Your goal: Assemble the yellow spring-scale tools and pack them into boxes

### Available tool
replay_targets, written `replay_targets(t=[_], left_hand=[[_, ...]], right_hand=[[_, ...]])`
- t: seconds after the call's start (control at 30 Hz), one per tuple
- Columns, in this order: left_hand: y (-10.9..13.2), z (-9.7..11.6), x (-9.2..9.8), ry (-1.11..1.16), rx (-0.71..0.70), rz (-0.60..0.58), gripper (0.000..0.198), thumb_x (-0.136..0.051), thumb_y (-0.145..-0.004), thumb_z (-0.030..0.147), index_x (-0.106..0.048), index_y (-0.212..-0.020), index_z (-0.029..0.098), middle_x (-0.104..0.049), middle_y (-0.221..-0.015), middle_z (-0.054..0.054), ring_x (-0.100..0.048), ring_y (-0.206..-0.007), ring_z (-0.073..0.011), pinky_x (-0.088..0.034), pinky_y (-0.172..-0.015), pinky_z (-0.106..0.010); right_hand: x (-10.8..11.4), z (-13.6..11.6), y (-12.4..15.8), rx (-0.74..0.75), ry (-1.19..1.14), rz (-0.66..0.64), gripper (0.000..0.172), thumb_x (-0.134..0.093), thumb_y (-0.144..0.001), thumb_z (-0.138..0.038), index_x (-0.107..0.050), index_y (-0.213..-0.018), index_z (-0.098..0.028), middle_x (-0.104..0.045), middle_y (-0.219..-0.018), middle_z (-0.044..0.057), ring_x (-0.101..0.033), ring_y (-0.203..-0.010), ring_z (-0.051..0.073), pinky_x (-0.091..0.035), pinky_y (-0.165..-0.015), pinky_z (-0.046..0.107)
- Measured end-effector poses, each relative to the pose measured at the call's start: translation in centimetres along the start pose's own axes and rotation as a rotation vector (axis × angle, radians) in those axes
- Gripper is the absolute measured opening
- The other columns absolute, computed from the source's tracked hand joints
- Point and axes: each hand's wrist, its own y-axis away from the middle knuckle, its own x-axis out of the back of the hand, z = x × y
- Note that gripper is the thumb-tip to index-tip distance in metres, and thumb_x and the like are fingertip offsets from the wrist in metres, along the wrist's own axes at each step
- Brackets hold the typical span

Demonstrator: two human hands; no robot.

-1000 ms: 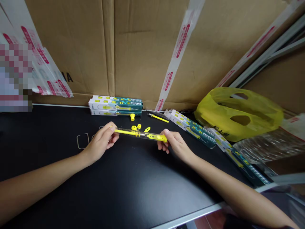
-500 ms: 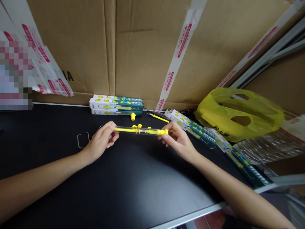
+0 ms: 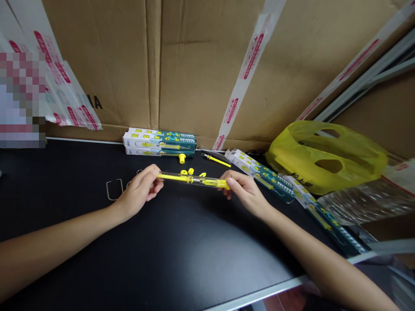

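Note:
A clear tube spring scale, with a yellow rod and a spring inside, is held level above the black table. My left hand is closed around its left end. My right hand pinches the yellow cap at the right end, thumb on top, partly hiding it. Just beyond the tube lie small yellow plastic parts and a larger yellow cap. A second yellow rod with a spring rests farther back. Beside my left hand lies a bent wire hook; another wire piece is partly hidden behind that hand.
Printed spring scale boxes are stacked at the back, with further boxes slanting along the right. A yellow plastic bag sits beside clear plastic wrapping. Taped cardboard walls the back; the metal table edge runs in front.
My right fingers have shifted on the yellow cap and now cover more of it; the tube's right end is slightly lower. My left hand keeps its hold. The view has shifted slightly.

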Motion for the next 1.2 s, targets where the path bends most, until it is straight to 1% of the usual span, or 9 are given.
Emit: replay_targets(t=[0.23, 0.33, 0.4, 0.53, 0.73, 0.87, 1.07, 1.2], left_hand=[[0.1, 0.0, 0.0, -0.048, -0.011, -0.048, 0.028, -0.033, -0.095, 0.042, -0.039, -0.079, 0.021, -0.044, -0.061, 0.006, -0.033, -0.046, -0.0067, -0.025, -0.041, -0.019], [0.0, 0.0, 0.0, -0.044, -0.014, -0.057, 0.028, -0.033, -0.096, 0.042, -0.038, -0.078, 0.021, -0.044, -0.061, 0.006, -0.033, -0.046, -0.0062, -0.026, -0.042, -0.019], [0.0, -0.1, 0.0, -0.033, -0.013, -0.055, 0.028, -0.033, -0.096, 0.042, -0.038, -0.078, 0.021, -0.044, -0.061, 0.006, -0.033, -0.045, -0.0057, -0.026, -0.042, -0.018], [0.0, -0.1, 0.0, 0.000, -0.008, -0.034, 0.028, -0.033, -0.095, 0.042, -0.038, -0.078, 0.020, -0.044, -0.061, 0.007, -0.033, -0.044, -0.0046, -0.025, -0.041, -0.018], [-0.1, 0.0, 0.0, 0.023, 0.006, 0.000, 0.029, -0.033, -0.095, 0.043, -0.039, -0.078, 0.020, -0.045, -0.060, 0.007, -0.032, -0.041, -0.0039, -0.023, -0.039, -0.017], [0.0, 0.3, -0.1, 0.004, -0.009, -0.007, 0.029, -0.036, -0.094, 0.043, -0.040, -0.077, 0.019, -0.046, -0.060, 0.007, -0.034, -0.042, -0.0036, -0.025, -0.039, -0.017], [0.1, 0.5, 0.1, -0.061, 0.005, -0.034, 0.031, -0.048, -0.089, 0.044, -0.047, -0.073, 0.017, -0.049, -0.058, 0.006, -0.039, -0.041, -0.0041, -0.028, -0.038, -0.016], [0.2, 0.6, 0.3, -0.065, 0.015, -0.060, 0.030, -0.053, -0.086, 0.043, -0.048, -0.072, 0.017, -0.049, -0.057, 0.006, -0.041, -0.041, -0.0045, -0.031, -0.038, -0.016]], right_hand=[[-1.3, 0.3, 0.5, -0.174, -0.012, -0.071, 0.059, -0.037, -0.090, -0.064, -0.059, -0.063, -0.016, -0.052, -0.057, 0.001, -0.044, -0.049, 0.010, -0.039, -0.045, 0.022], [-1.6, 0.3, 0.5, -0.198, -0.016, -0.080, 0.063, -0.034, -0.090, -0.066, -0.058, -0.061, -0.015, -0.051, -0.055, 0.002, -0.044, -0.048, 0.010, -0.038, -0.044, 0.022], [-1.4, 0.3, 0.4, -0.180, -0.026, -0.052, 0.061, -0.032, -0.090, -0.065, -0.056, -0.063, -0.016, -0.055, -0.058, 0.003, -0.046, -0.049, 0.010, -0.038, -0.044, 0.022], [-0.6, -0.1, 0.2, -0.093, -0.061, 0.003, 0.047, -0.036, -0.092, -0.060, -0.050, -0.073, -0.019, -0.059, -0.065, 0.001, -0.048, -0.050, 0.010, -0.039, -0.044, 0.021], [-0.3, -0.2, 0.3, -0.039, -0.063, -0.046, 0.032, -0.045, -0.093, -0.049, -0.049, -0.080, -0.019, -0.060, -0.070, 0.001, -0.049, -0.056, 0.010, -0.041, -0.048, 0.021], [-0.5, 0.0, 0.3, -0.024, -0.079, -0.068, 0.030, -0.046, -0.094, -0.046, -0.049, -0.082, -0.019, -0.059, -0.071, 0.000, -0.048, -0.055, 0.009, -0.040, -0.047, 0.020], [-0.5, 0.0, 0.2, -0.025, -0.156, -0.018, 0.030, -0.046, -0.094, -0.047, -0.047, -0.082, -0.020, -0.060, -0.071, 0.001, -0.049, -0.055, 0.010, -0.040, -0.046, 0.021], [-0.4, -0.1, 0.1, -0.020, -0.183, 0.000, 0.030, -0.048, -0.093, -0.048, -0.047, -0.082, -0.020, -0.060, -0.070, 0.001, -0.050, -0.055, 0.010, -0.041, -0.045, 0.021]])
